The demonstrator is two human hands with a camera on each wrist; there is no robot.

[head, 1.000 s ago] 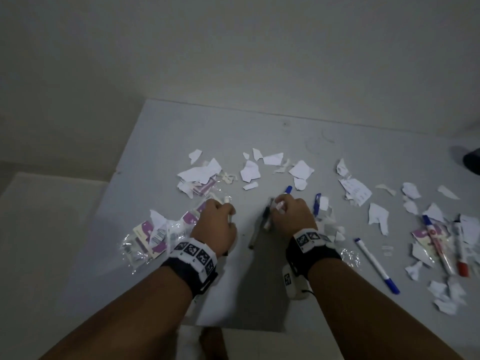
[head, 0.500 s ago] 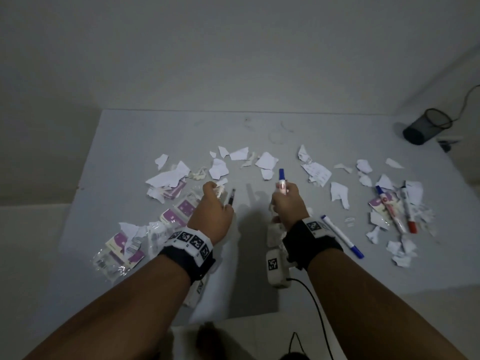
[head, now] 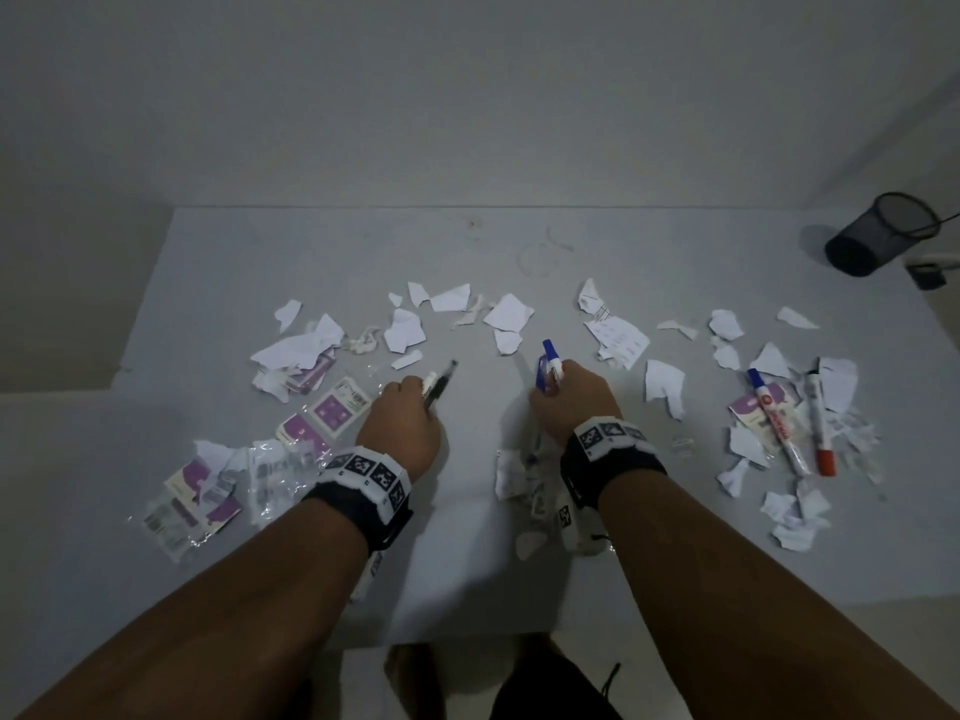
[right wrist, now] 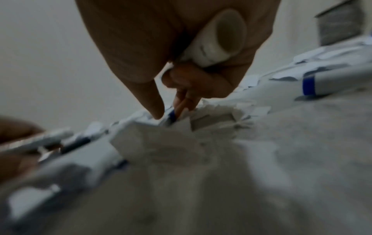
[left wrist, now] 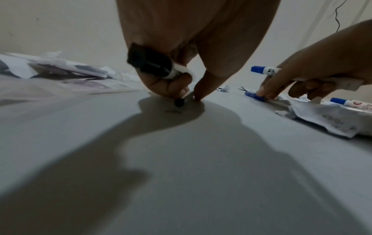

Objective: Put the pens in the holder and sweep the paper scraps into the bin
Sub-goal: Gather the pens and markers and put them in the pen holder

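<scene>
Left hand grips two pens; right hand grips two blue pens. Two more pens lie on the table among scraps.

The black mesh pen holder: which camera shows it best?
The head view. There the black mesh pen holder shows whole, at the table's far right corner, with no pens visible in it. The right wrist view catches only a blurred grey piece of it at its top right edge. The left wrist view misses it.
</scene>
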